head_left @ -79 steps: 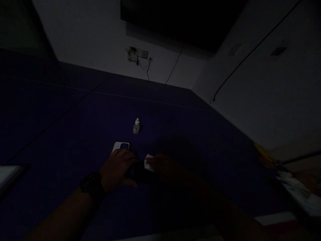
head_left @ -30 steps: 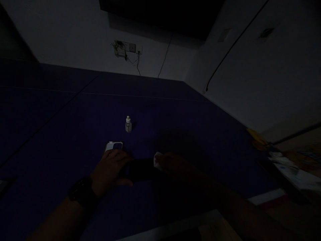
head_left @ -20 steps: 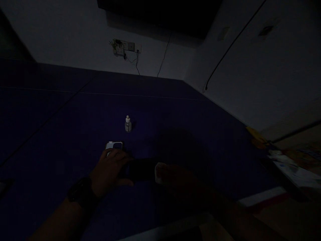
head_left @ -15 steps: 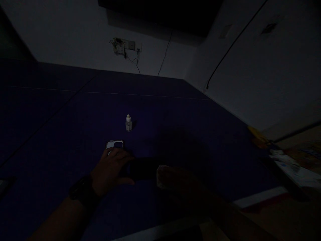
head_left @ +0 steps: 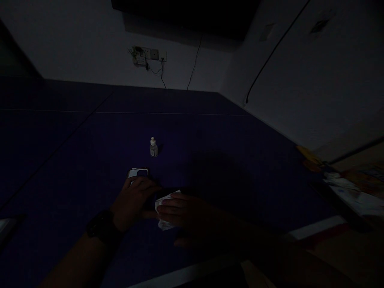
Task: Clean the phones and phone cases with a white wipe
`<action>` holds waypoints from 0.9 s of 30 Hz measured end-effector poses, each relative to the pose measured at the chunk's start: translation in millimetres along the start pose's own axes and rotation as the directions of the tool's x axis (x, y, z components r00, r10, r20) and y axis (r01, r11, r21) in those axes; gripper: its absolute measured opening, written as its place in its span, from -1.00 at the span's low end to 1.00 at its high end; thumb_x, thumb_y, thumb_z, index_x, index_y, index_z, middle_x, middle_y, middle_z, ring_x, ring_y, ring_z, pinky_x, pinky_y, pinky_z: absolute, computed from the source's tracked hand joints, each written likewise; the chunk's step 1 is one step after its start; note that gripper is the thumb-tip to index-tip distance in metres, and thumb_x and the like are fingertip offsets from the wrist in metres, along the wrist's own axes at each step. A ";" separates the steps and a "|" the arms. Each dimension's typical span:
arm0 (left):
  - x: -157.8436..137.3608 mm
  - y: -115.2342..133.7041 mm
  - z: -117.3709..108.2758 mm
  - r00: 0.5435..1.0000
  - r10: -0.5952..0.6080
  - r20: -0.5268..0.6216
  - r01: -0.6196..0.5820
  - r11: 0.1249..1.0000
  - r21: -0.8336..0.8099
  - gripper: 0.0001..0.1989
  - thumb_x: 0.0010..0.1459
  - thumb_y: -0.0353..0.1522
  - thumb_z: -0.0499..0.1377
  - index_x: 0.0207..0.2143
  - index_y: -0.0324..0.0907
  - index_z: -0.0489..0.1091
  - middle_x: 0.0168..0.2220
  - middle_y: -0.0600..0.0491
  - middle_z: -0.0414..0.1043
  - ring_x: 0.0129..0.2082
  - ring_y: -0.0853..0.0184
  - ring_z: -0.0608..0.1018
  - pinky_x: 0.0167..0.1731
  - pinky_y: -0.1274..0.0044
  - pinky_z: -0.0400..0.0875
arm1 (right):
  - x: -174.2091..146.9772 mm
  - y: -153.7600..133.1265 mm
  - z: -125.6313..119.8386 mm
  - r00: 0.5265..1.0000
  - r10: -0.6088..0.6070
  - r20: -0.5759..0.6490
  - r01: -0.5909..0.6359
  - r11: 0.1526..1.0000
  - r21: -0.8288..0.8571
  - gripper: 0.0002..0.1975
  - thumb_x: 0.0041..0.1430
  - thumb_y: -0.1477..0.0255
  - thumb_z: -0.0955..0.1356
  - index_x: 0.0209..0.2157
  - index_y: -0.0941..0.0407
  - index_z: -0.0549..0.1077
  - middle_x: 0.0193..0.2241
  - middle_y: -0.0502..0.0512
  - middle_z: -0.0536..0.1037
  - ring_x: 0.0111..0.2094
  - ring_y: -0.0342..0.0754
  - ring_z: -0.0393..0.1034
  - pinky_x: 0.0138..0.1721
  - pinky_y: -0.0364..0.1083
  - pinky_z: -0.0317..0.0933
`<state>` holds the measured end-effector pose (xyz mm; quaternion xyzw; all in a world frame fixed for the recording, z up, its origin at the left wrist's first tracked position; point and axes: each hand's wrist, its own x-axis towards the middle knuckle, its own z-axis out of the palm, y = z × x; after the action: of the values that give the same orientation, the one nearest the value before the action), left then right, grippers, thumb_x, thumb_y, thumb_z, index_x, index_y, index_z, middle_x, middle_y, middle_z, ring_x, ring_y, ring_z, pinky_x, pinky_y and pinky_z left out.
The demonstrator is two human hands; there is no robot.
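Observation:
The scene is very dark. My left hand (head_left: 136,200), with a black watch (head_left: 100,226) on its wrist, grips the left end of a flat black rectangular object (head_left: 165,192), thumb on the near side and fingers on the far side. It looks phone-shaped, but I cannot make out its kind. My right hand (head_left: 183,214) presses a crumpled white tissue (head_left: 163,224) flat over that object, close to my left thumb. A phone case (head_left: 138,172) with a pale back lies partly under my left fingers. Beyond it a small clear dropper bottle (head_left: 153,149) with a white cap stands upright.
The dark blue surface (head_left: 90,152) reaches back to the wall, where sockets (head_left: 147,54) and hanging cables are. A dark screen (head_left: 192,16) is above. Papers (head_left: 351,196) and a yellow item (head_left: 309,156) lie at the right; a flat object (head_left: 7,226) sits at the left edge.
My right hand has slid the tissue leftward along the black object, up to my left thumb. The left hand keeps its hold; the view has shifted slightly.

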<state>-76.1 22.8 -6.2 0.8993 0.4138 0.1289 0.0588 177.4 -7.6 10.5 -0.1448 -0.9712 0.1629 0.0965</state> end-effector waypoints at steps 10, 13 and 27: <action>0.1 0.4 -0.1 1.000 0.002 -0.015 -0.002 1.000 0.004 -0.30 -0.14 0.03 0.45 0.06 0.03 0.47 -0.04 0.01 0.53 0.02 0.04 0.45 0.09 0.19 0.11 | -84.3 4.0 -18.1 0.980 0.197 -0.033 -0.198 0.980 -0.027 -0.33 0.35 0.35 0.28 0.41 0.11 0.00 0.34 0.24 0.23 0.39 0.02 0.00 0.37 0.13 -0.07; 1.1 1.0 -0.7 1.000 0.002 -0.016 -0.002 1.000 0.009 -0.28 -0.18 0.02 0.47 0.05 0.01 0.47 -0.05 0.01 0.54 0.01 0.03 0.45 0.09 0.18 0.11 | -96.3 5.6 -16.4 0.977 0.213 -0.019 -0.213 0.976 -0.049 -0.32 0.35 0.35 0.29 0.41 0.11 0.00 0.36 0.24 0.19 0.40 0.03 -0.03 0.37 0.14 -0.08; 1.8 0.8 0.0 1.000 -0.014 -0.017 0.014 1.000 -0.009 -0.31 -0.20 -0.07 0.50 0.03 0.04 0.48 -0.04 0.04 0.55 0.01 0.06 0.46 0.06 0.22 0.12 | 2.7 -6.6 2.6 0.998 0.060 -0.012 -0.061 0.998 -0.026 -0.45 0.33 0.42 0.26 0.29 0.31 0.20 0.30 0.28 0.30 0.38 0.01 0.02 0.39 0.07 -0.07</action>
<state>-74.3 23.6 -5.7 0.8949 0.4200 0.1381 0.0600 172.6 -13.5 10.8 -0.1763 -0.9679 0.1520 0.0951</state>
